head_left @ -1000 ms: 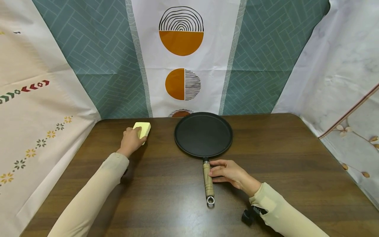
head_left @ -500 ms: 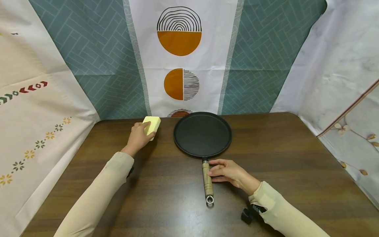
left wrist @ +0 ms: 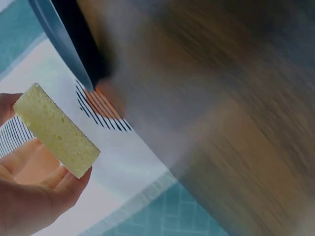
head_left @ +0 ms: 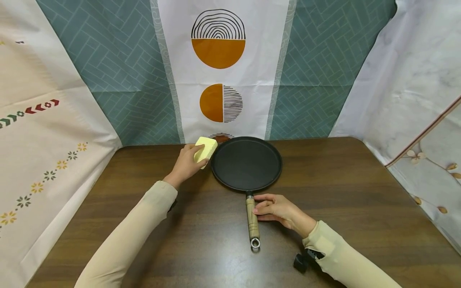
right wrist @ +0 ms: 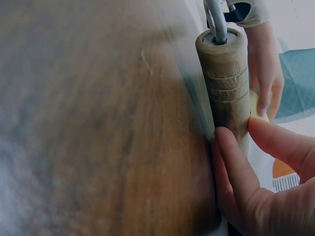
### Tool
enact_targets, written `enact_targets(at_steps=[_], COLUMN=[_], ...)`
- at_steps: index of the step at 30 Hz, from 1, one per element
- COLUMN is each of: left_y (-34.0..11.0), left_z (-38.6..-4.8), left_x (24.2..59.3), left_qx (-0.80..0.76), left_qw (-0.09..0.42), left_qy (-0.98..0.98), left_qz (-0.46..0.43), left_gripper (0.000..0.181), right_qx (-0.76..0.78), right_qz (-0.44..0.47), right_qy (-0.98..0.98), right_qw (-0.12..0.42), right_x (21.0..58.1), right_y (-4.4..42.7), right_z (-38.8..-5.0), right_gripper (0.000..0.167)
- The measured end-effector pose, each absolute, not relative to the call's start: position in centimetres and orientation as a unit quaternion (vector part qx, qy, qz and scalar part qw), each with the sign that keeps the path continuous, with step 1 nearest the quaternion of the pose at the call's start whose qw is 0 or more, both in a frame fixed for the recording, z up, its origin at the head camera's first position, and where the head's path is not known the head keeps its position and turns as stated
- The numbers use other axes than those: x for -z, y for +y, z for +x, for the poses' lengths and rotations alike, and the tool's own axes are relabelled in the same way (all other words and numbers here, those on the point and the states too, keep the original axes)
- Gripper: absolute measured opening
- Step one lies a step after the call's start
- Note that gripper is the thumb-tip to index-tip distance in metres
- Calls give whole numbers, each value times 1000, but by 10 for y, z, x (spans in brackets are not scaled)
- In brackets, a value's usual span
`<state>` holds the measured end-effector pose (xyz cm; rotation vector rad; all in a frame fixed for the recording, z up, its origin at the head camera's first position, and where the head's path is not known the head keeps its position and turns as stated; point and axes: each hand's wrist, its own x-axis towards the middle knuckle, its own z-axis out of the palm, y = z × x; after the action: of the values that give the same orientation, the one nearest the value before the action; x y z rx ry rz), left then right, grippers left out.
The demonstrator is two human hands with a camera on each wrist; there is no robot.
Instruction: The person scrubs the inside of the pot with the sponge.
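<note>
On my head feed, the left hand [head_left: 185,164] grips a yellow sponge [head_left: 205,149] between thumb and fingers, close to the far edge of the surface [head_left: 201,236]. The sponge is just beside the left rim of the flat black pan [head_left: 246,164]; its long axis runs slantwise, its far end toward the surface's far edge and angled rightward. I count the left hand nearest the round plate, which lies immediately to its right. My right hand [head_left: 280,211] pinches the wooden handle [head_left: 253,224], which points to the near edge, its metal ring [head_left: 255,243] at that end.

What I can't settle is height: from above, the sponge's far corner seems to meet the rim, yet the left wrist feed shows a gap and the sponge lifted. That feed cuts off most of the pan and part of the hand, and the wood is blurred. On the right wrist feed, fingers hide the handle's lower stretch.
</note>
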<state>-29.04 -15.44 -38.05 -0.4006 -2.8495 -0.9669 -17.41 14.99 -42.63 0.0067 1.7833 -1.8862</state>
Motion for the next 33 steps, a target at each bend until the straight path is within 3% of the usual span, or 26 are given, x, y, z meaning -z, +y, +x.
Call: enact_targets(at_steps=[12, 33], left_y=[-120, -100], left_z=[-304, -315], left_x=[388, 411], left_qx=[304, 257], left_qw=[29, -2], left_qy=[-933, -925], left_qz=[-193, -282], left_gripper=[57, 57], right_qx=[710, 711], right_qz=[-6, 0], right_qy=[651, 649], right_qw=[269, 270], right_x=[422, 424], right_y=[146, 147], right_z=[-171, -172], right_gripper=[61, 62])
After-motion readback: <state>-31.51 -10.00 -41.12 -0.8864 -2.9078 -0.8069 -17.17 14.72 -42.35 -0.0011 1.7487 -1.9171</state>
